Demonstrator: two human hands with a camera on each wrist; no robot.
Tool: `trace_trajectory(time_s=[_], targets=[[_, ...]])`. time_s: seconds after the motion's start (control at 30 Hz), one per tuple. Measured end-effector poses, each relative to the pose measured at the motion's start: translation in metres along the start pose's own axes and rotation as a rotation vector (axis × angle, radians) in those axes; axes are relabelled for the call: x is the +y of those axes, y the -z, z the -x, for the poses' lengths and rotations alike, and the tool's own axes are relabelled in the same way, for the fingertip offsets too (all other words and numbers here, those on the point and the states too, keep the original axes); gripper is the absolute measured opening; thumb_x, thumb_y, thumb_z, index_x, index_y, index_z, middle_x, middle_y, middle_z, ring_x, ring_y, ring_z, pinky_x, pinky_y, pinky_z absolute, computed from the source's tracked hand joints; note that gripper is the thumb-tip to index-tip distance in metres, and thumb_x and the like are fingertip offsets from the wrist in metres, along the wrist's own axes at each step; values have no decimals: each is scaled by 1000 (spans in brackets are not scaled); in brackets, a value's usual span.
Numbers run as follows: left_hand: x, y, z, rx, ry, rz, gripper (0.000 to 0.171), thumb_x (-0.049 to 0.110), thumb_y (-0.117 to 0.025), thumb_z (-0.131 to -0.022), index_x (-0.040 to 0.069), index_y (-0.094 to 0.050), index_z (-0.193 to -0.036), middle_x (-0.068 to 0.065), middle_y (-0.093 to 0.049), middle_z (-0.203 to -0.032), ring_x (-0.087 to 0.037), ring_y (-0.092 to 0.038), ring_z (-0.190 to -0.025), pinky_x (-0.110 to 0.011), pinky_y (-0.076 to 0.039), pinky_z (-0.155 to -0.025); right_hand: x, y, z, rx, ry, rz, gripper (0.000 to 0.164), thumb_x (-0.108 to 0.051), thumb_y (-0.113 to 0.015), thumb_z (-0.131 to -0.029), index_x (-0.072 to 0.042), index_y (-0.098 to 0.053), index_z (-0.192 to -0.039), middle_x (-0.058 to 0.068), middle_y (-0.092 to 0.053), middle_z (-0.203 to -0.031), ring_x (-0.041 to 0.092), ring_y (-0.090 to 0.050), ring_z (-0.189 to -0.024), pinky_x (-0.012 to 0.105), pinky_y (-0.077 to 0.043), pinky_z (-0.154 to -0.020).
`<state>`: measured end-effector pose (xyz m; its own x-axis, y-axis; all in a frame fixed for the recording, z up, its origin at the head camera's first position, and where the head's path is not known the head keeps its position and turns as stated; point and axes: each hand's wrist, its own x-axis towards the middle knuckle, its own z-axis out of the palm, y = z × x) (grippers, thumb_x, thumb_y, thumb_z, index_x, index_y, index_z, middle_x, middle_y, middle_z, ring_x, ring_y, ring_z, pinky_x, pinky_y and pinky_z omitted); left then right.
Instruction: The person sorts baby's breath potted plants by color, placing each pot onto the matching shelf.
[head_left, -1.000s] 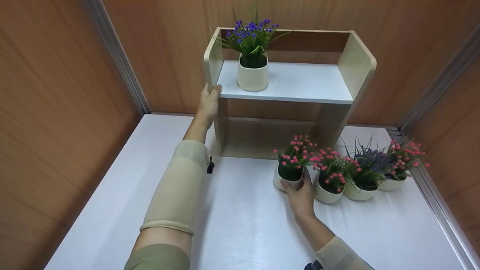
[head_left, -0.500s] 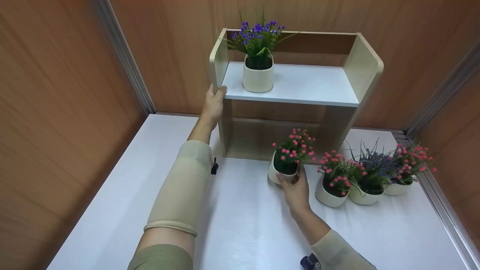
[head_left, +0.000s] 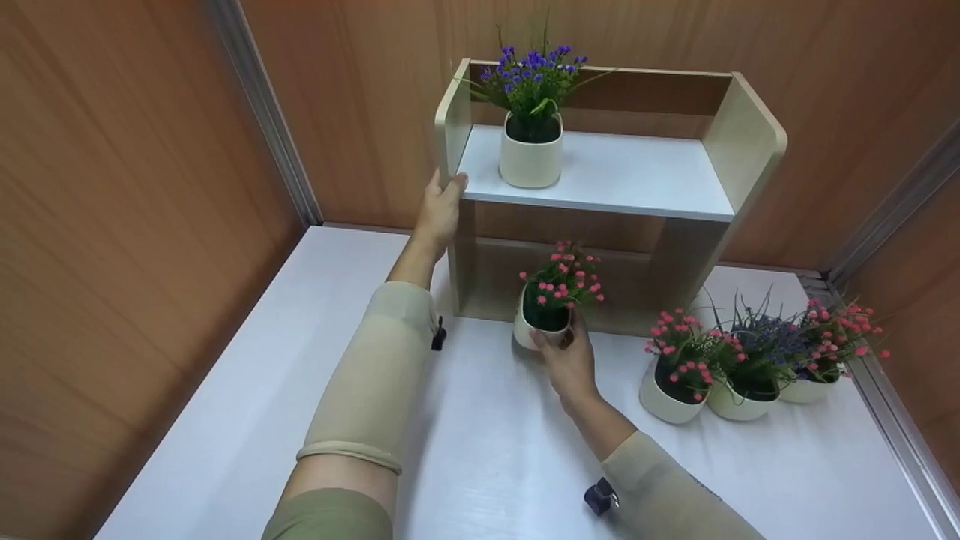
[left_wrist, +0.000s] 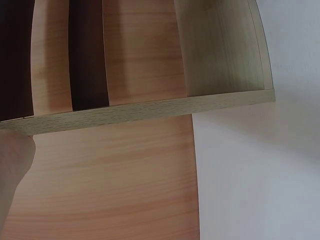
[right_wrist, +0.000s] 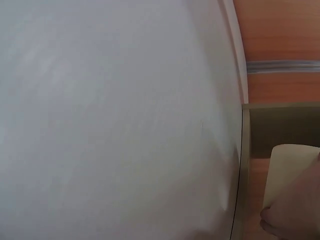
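My right hand (head_left: 570,369) grips a potted plant (head_left: 553,294) with small pink flowers in a white pot. It holds the pot from the right, in front of the lower level of a two-tier wooden shelf (head_left: 645,176); in the right wrist view the pot (right_wrist: 289,170) appears beside the shelf's edge. My left hand (head_left: 439,214) holds the shelf's left side panel at the height of its white board. The left wrist view shows only part of that hand (left_wrist: 14,157) against the panel edge. A purple-flowered plant in a white pot (head_left: 531,154) stands upright on the upper board.
Several more potted plants cluster on the white table (head_left: 480,450) at the right. A pink-flowered one (head_left: 675,375) is nearest, with a bluish-purple one (head_left: 750,367) and another pink one (head_left: 832,345) beyond. Wooden walls (head_left: 135,187) enclose the table.
My right hand has moved left and slightly away from me with the pink-flowered plant, apart from the right-hand cluster. The left hand keeps its hold on the shelf. The view has shifted slightly.
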<state>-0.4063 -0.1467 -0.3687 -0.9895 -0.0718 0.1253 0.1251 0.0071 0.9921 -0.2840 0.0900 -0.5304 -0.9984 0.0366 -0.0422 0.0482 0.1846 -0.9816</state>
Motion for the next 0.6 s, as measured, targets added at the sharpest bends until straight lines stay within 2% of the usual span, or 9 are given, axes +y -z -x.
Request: trace_trajectory(time_s=[0.13,0.27,0.47,0.6], targets=[[1,1,1,-7,-43,5,68,37,-46,-116,17,-19,-175,-8,-22,-183,-25,-13,-173,-45,-11,-142,2,-12,-12,-2,39,42,94,-34,-77,-103,-18,-17,-175,15,-28,-179,38,-30,-166,51,-32,-135],[1,1,0,-12,-70,22,65,35,-46,-116,17,-23,-174,-7,-26,-182,-25,-15,-172,-45,-12,-142,3,-21,-24,-11,39,59,92,-34,-77,-103,-17,-19,-174,15,-29,-179,37,-30,-167,53,-29,-136],[-2,0,-2,-11,-56,34,65,34,-47,-116,17,-23,-173,-8,-28,-181,-26,-17,-172,-45,-14,-142,4,-30,-38,-30,46,93,81,-29,-77,-103,-7,-31,-167,19,-39,-172,38,-34,-164,54,-27,-137],[-2,-1,-2,-1,-24,33,72,37,-48,-115,15,-15,-175,-10,-22,-183,-27,-13,-173,-45,-12,-142,3,-31,-49,-20,56,150,82,-29,-77,-103,-5,-31,-167,20,-39,-173,38,-35,-164,53,-29,-137]])
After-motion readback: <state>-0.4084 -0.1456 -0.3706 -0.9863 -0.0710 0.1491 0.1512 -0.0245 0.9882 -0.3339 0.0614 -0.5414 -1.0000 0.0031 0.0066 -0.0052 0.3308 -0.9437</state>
